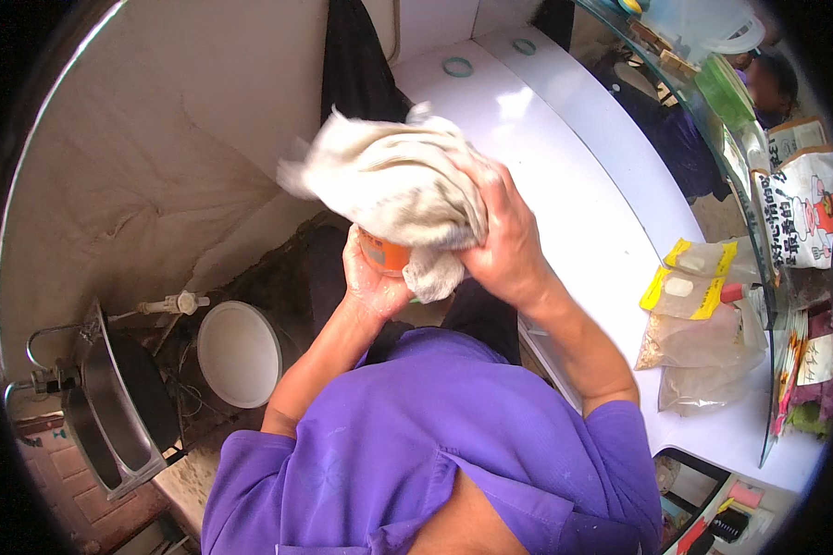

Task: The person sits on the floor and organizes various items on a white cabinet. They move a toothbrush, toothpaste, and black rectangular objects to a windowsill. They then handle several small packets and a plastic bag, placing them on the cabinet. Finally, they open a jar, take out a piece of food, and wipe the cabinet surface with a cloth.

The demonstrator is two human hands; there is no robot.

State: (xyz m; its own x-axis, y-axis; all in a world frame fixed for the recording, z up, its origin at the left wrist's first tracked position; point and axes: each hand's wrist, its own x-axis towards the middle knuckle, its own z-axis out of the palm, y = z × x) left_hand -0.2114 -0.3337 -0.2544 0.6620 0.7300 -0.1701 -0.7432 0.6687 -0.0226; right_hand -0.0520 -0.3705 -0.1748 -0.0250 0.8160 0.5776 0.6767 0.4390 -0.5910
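Observation:
My left hand (371, 281) grips an orange container (384, 254) that bears writing; its upper part is hidden under the cloth. With my right hand (503, 229) I hold a bunched off-white cloth (389, 173) over and against the container. The cloth's left end is blurred, and a wadded part of it hangs down beside the container, between my two hands. Both hands are raised in front of my body, at the left edge of the white counter.
A white counter (562, 187) curves along the right, with plastic bags (701, 333) and a glass shelf edge (767, 347) beyond. At the lower left are a metal sink (121, 416) and a round white basin (239, 354). A wall (153, 139) rises at the left.

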